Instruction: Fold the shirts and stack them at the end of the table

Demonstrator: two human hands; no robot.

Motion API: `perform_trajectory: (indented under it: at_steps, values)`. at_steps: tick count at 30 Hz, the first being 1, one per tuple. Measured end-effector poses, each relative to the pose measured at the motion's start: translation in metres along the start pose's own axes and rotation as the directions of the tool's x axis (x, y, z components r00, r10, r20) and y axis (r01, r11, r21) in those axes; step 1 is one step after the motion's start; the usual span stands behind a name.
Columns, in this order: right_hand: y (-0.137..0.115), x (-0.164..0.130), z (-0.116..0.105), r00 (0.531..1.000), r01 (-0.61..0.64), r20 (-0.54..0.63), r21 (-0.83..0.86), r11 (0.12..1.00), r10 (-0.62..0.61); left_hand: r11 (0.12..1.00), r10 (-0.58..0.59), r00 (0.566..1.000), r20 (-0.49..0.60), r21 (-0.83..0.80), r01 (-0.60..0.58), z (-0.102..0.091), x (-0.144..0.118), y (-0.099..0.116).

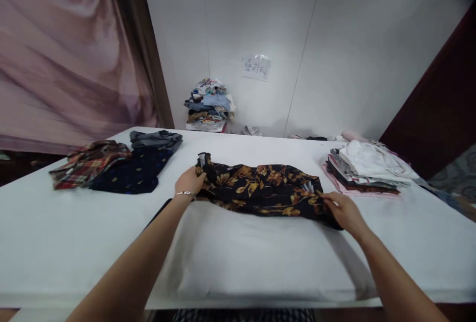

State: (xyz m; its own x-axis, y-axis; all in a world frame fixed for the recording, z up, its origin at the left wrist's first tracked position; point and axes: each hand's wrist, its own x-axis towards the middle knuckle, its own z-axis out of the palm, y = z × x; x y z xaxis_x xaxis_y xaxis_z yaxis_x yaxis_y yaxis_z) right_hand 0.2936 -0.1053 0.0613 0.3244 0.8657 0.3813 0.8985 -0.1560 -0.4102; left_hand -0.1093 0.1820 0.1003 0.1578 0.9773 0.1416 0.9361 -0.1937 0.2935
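Note:
A black shirt with a gold and brown flower print [260,188] stretches sideways between my two hands over the middle of the white table. My left hand [189,182], with a bracelet at the wrist, is closed on the shirt's left end, where a dark edge with a small pale patch sticks up. My right hand [344,211] pinches the lower right end between thumb and fingers. The cloth is partly bunched, and a dark piece of it shows behind my left forearm. Most fingertips are hidden in the fabric.
Left on the table [238,257] lie a red plaid garment [92,161], a navy patterned one [134,171] and a grey one [156,138]. A folded clothes stack [372,168] stands right. Behind are a taller clothes pile [210,104] and a wall sign [256,68].

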Motion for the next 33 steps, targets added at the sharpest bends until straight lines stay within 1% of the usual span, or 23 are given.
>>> perform_trajectory:
  at_steps: [1, 2, 3, 5, 6, 7, 9, 10, 11, 12, 13, 15, 16, 18, 20, 21, 23, 25, 26, 28, 30, 31, 33]
  values:
    - [0.004, -0.004, -0.011, 0.999, -0.016, -0.031, -0.02, 1.0, 0.015, 1.0, -0.018, 1.0, -0.023, -0.016, 0.018, -0.006, -0.005, -0.003]
    - [0.008, -0.009, -0.02, 0.999, -0.04, -0.034, -0.032, 0.999, 0.039, 0.999, -0.034, 0.999, -0.029, -0.022, 0.033, -0.012, -0.011, -0.006]
    - [0.01, -0.015, -0.028, 0.998, -0.069, -0.001, -0.03, 0.997, 0.069, 0.999, -0.044, 0.999, -0.014, -0.013, 0.044, -0.016, -0.017, -0.01]
    - [0.009, -0.025, -0.035, 0.985, -0.131, 0.119, 0.019, 0.991, 0.128, 0.998, -0.053, 0.997, 0.051, 0.042, 0.051, -0.021, -0.03, -0.02]
    - [0.006, -0.029, -0.036, 0.976, -0.156, 0.165, 0.063, 0.986, 0.144, 0.997, -0.049, 0.997, 0.061, 0.069, 0.044, -0.022, -0.035, -0.024]
    - [0.001, -0.03, -0.035, 0.972, -0.172, 0.183, 0.116, 0.978, 0.149, 0.996, -0.036, 0.999, 0.039, 0.086, 0.032, -0.023, -0.04, -0.027]
    - [-0.014, -0.026, -0.029, 0.977, -0.183, 0.147, 0.224, 0.957, 0.153, 0.997, 0.019, 0.998, -0.065, 0.071, -0.015, -0.022, -0.046, -0.027]
    - [-0.022, -0.021, -0.023, 0.979, -0.188, 0.124, 0.271, 0.944, 0.159, 0.997, 0.065, 0.992, -0.109, 0.049, -0.06, -0.02, -0.049, -0.023]
    - [-0.03, -0.014, -0.017, 0.979, -0.193, 0.121, 0.311, 0.931, 0.163, 0.992, 0.126, 0.984, -0.125, 0.026, -0.123, -0.017, -0.052, -0.017]
    - [-0.038, -0.005, -0.009, 0.978, -0.197, 0.138, 0.338, 0.92, 0.158, 0.98, 0.198, 0.974, -0.109, 0.008, -0.199, -0.013, -0.055, -0.009]
    - [-0.045, 0.005, -0.001, 0.976, -0.192, 0.164, 0.352, 0.916, 0.142, 0.961, 0.277, 0.958, -0.068, -0.002, -0.278, -0.008, -0.059, -0.001]
    - [-0.054, 0.027, 0.018, 0.974, -0.159, 0.203, 0.32, 0.934, 0.096, 0.912, 0.408, 0.911, 0.056, 0.009, -0.409, 0.004, -0.066, 0.013]
    - [-0.057, 0.038, 0.028, 0.974, -0.136, 0.214, 0.271, 0.953, 0.078, 0.892, 0.445, 0.887, 0.125, 0.029, -0.452, 0.011, -0.069, 0.019]
    - [-0.059, 0.058, 0.045, 0.97, -0.102, 0.232, 0.125, 0.987, 0.071, 0.871, 0.451, 0.859, 0.242, 0.089, -0.482, 0.02, -0.072, 0.024]
    - [-0.057, 0.074, 0.057, 0.963, -0.094, 0.253, -0.019, 0.995, 0.096, 0.87, 0.409, 0.86, 0.304, 0.156, -0.468, 0.024, -0.07, 0.023]
    - [-0.055, 0.08, 0.062, 0.959, -0.086, 0.264, -0.063, 0.994, 0.099, 0.873, 0.386, 0.867, 0.314, 0.179, -0.454, 0.024, -0.067, 0.022]
    - [-0.049, 0.089, 0.066, 0.954, -0.05, 0.292, -0.069, 0.996, 0.068, 0.883, 0.357, 0.883, 0.305, 0.199, -0.426, 0.018, -0.061, 0.018]
    - [-0.042, 0.097, 0.065, 0.941, -0.052, 0.337, 0.031, 0.998, 0.039, 0.89, 0.352, 0.894, 0.278, 0.198, -0.412, 0.006, -0.051, 0.015]
    - [-0.039, 0.102, 0.062, 0.932, -0.094, 0.36, 0.107, 0.99, 0.049, 0.894, 0.347, 0.901, 0.259, 0.2, -0.402, -0.001, -0.044, 0.016]
    - [-0.035, 0.12, 0.054, 0.909, -0.229, 0.403, 0.259, 0.939, 0.11, 0.903, 0.33, 0.922, 0.203, 0.218, -0.371, -0.018, -0.023, 0.02]
    - [-0.034, 0.149, 0.046, 0.899, -0.34, 0.399, 0.382, 0.859, 0.179, 0.913, 0.319, 0.942, 0.104, 0.233, -0.335, -0.034, 0.011, 0.032]
    - [-0.036, 0.167, 0.043, 0.906, -0.367, 0.369, 0.435, 0.822, 0.208, 0.919, 0.321, 0.946, 0.041, 0.229, -0.321, -0.041, 0.033, 0.041]
    - [-0.039, 0.206, 0.041, 0.923, -0.384, 0.246, 0.551, 0.741, 0.295, 0.934, 0.33, 0.938, -0.106, 0.18, -0.308, -0.051, 0.081, 0.062]
